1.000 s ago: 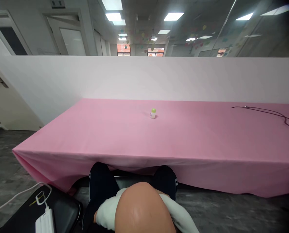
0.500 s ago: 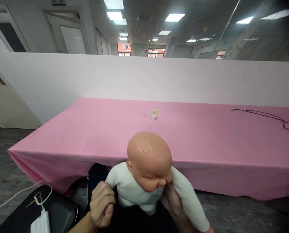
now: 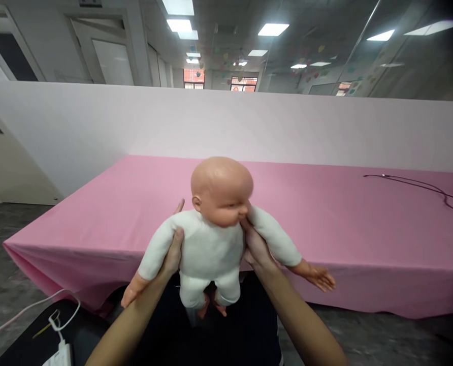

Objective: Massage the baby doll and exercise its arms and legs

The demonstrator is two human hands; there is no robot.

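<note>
A baby doll (image 3: 213, 246) with a bare plastic head and a white cloth body is held upright over my lap, facing me, its face turned to the right. My left hand (image 3: 174, 249) grips its side under the arm at the left, thumb in front and a fingertip showing behind the shoulder. On the other side my right hand (image 3: 257, 247) holds the doll under its other arm, near the chin; most of those fingers are hidden. Both doll arms hang outward over my forearms, and its feet dangle above my dark trousers.
Behind the doll stands a table with a pink cloth (image 3: 325, 213). A thin black cable (image 3: 420, 182) lies at its right. At lower left, a white power strip (image 3: 61, 354) and cord rest on a black seat (image 3: 21, 335).
The doll has risen and moved forward, now hiding the small green-capped bottle. My left hand has gone from a closed fist by the doll's arm to holding its side.
</note>
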